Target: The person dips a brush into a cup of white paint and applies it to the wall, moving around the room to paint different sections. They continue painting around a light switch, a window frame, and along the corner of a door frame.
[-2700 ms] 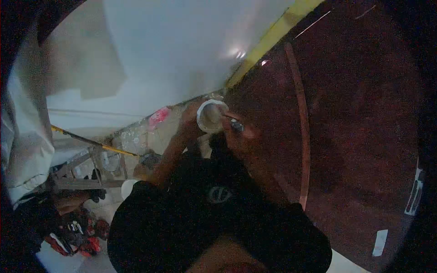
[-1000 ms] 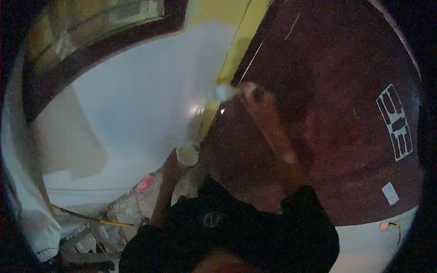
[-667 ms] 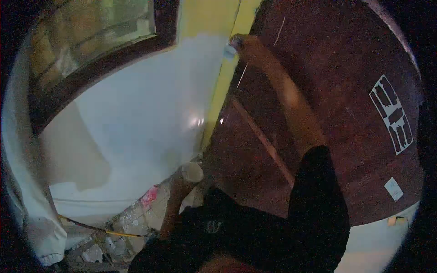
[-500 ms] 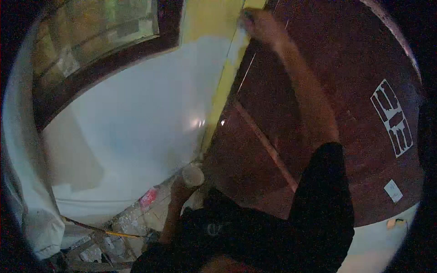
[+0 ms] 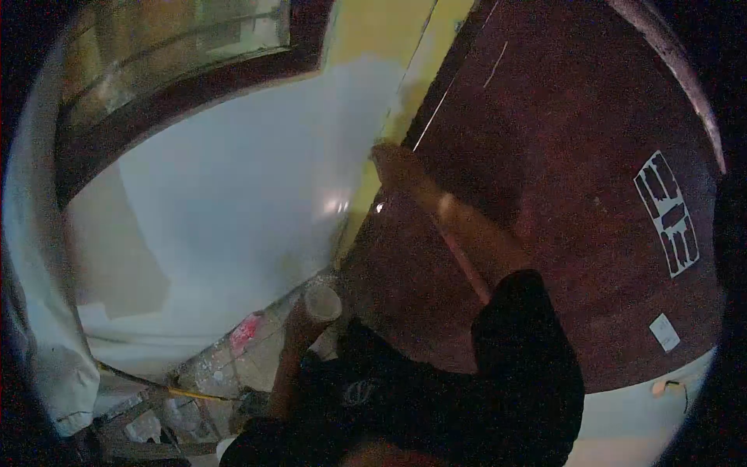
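Note:
My left hand (image 5: 299, 328) is closed around a pale round cup (image 5: 322, 302), held low in front of my body with its round mouth facing up. My right hand (image 5: 395, 166) reaches forward to the yellow strip (image 5: 364, 191) that runs along the edge between the white wall (image 5: 233, 187) and the dark red door (image 5: 545, 156). Its fingers are bunched together at the strip. Whatever sits between them is too dark and small to name. Pale smears mark the yellow surface above the hand.
A dark-framed window (image 5: 194, 39) is at upper left. Pale sheeting (image 5: 47, 311) hangs at far left. On the speckled floor lie a red-pink item (image 5: 244, 335) and a yellow-edged bar (image 5: 194, 394). The door bears a white cut-out sticker (image 5: 668, 214) and a small white label (image 5: 664, 333).
My right hand has come down along the yellow strip, from near the top to about mid-height, its elbow bending. The left hand still holds the cup. The view has shifted slightly.

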The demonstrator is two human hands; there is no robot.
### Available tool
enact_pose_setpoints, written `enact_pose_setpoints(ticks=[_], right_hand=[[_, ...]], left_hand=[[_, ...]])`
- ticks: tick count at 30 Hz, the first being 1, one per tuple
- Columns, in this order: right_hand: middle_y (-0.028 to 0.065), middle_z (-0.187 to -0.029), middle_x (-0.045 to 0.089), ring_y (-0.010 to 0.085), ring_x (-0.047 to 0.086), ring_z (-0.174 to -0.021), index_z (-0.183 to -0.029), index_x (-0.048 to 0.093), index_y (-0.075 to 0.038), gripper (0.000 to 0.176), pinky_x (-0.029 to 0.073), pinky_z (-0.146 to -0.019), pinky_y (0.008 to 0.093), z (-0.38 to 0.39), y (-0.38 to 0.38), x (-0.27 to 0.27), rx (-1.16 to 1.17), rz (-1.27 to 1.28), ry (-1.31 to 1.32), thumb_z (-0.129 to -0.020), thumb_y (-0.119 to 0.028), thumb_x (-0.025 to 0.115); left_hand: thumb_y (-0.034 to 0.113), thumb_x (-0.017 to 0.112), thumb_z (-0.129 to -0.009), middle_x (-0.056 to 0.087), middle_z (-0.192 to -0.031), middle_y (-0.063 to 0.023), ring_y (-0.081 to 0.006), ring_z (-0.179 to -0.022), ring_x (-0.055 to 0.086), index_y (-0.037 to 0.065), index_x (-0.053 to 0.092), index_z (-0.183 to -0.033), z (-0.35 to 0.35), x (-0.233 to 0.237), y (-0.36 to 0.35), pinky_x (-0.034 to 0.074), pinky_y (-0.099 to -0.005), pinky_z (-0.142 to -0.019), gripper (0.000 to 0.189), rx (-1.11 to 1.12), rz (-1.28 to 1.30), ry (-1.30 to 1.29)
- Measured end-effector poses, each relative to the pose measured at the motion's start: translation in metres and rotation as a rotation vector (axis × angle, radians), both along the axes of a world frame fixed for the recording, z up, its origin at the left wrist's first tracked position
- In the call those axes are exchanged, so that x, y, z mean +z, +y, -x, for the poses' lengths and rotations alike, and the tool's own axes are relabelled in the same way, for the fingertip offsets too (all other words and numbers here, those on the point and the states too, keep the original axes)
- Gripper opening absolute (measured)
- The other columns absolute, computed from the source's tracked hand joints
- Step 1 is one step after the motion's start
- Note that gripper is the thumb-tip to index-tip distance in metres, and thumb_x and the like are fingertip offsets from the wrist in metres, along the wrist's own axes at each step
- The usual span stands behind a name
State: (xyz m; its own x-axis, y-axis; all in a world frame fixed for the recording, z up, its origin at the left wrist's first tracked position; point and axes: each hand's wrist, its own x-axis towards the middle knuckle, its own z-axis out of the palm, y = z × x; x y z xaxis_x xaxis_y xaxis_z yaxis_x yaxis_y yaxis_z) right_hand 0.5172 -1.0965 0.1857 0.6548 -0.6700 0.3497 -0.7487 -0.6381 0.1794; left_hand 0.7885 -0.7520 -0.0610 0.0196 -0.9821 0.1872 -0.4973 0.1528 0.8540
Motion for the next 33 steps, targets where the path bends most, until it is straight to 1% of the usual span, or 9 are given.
enact_pose_setpoints(ticks=[8,11,15,17,20,25,27,29,33], right_hand=[[0.0225,-0.107,0.072,0.0437,0.072,-0.098,-0.122,0.070,-0.006,0.024,0.059,-0.086,0.0528,0.008,0.033,0.260,-0.187,0.470,0.006,-0.106,-0.020,0.060],[0.0232,-0.108,0.074,0.0405,0.074,-0.097,-0.118,0.073,-0.002,0.024,0.059,-0.085,0.0504,-0.008,0.078,0.313,0.008,0.619,-0.130,-0.101,-0.018,0.065],[0.0218,-0.109,0.073,0.0428,0.073,-0.100,-0.125,0.071,-0.007,0.026,0.060,-0.086,0.0529,0.013,0.051,0.260,0.103,0.723,0.015,-0.104,-0.019,0.061],[0.0203,-0.113,0.074,0.0421,0.073,-0.102,-0.127,0.069,-0.006,0.028,0.060,-0.087,0.0526,0.012,0.049,0.193,-0.065,0.178,-0.150,-0.103,-0.016,0.059],[0.0191,-0.116,0.074,0.0415,0.073,-0.104,-0.126,0.069,-0.005,0.028,0.061,-0.089,0.0524,-0.009,0.061,0.102,-0.222,-0.677,-0.899,-0.101,-0.012,0.059],[0.0181,-0.112,0.075,0.0369,0.073,-0.101,-0.116,0.072,-0.004,0.023,0.059,-0.087,0.0482,0.000,0.003,0.004,-0.096,-0.145,0.035,-0.101,-0.017,0.061],[0.0220,-0.100,0.074,0.0395,0.075,-0.089,-0.113,0.071,-0.006,0.023,0.061,-0.076,0.0524,0.022,-0.042,0.005,0.008,0.069,-0.062,-0.105,-0.019,0.054],[0.0209,-0.110,0.075,0.0422,0.073,-0.102,-0.112,0.072,-0.004,0.029,0.060,-0.087,0.0516,0.021,0.010,0.118,0.110,-0.213,-0.216,-0.097,-0.029,0.068],[0.0250,-0.102,0.074,0.0470,0.074,-0.094,-0.122,0.072,-0.005,0.035,0.060,-0.083,0.0535,0.002,0.039,0.251,-0.105,0.384,-0.105,-0.100,-0.032,0.067]], left_hand=[[0.049,0.094,-0.078,0.068,-0.139,-0.0206,-0.0410,-0.126,0.066,0.002,0.057,-0.144,-0.006,0.038,0.007,0.055,-0.0500,-0.105,0.090,-0.077,-0.184,0.099],[0.053,0.094,-0.076,0.067,-0.140,-0.0216,-0.0400,-0.128,0.066,0.001,0.054,-0.147,-0.003,0.007,0.010,0.055,-0.0513,-0.106,0.096,-0.084,-0.097,0.171],[0.046,0.100,-0.069,0.073,-0.132,-0.0177,-0.0357,-0.120,0.071,0.005,0.061,-0.142,0.009,0.020,0.011,0.057,-0.0470,-0.104,0.092,0.010,-0.104,0.110],[0.057,0.092,-0.077,0.066,-0.142,-0.0212,-0.0398,-0.130,0.065,0.003,0.050,-0.151,0.005,-0.029,0.012,0.053,-0.0531,-0.108,0.101,-0.011,-0.031,-0.019],[0.054,0.093,-0.076,0.064,-0.145,-0.0202,-0.0396,-0.135,0.062,0.005,0.048,-0.154,0.005,0.013,0.016,0.053,-0.0524,-0.110,0.102,-0.019,-0.205,0.083],[0.048,0.098,-0.072,0.067,-0.140,-0.0185,-0.0382,-0.128,0.065,0.006,0.052,-0.150,0.005,0.016,0.016,0.054,-0.0496,-0.107,0.100,-0.012,-0.087,0.052],[0.049,0.100,-0.068,0.071,-0.133,-0.0172,-0.0369,-0.121,0.069,0.007,0.056,-0.146,0.002,0.015,0.020,0.056,-0.0480,-0.104,0.099,0.057,0.027,-0.060],[0.040,0.096,-0.076,0.068,-0.138,-0.0185,-0.0377,-0.126,0.067,0.006,0.052,-0.148,-0.004,0.045,0.026,0.055,-0.0492,-0.105,0.091,-0.001,-0.077,0.159],[0.050,0.100,-0.066,0.068,-0.136,-0.0180,-0.0370,-0.126,0.066,0.006,0.056,-0.143,-0.004,0.028,0.025,0.054,-0.0488,-0.106,0.099,0.056,-0.250,0.143]])
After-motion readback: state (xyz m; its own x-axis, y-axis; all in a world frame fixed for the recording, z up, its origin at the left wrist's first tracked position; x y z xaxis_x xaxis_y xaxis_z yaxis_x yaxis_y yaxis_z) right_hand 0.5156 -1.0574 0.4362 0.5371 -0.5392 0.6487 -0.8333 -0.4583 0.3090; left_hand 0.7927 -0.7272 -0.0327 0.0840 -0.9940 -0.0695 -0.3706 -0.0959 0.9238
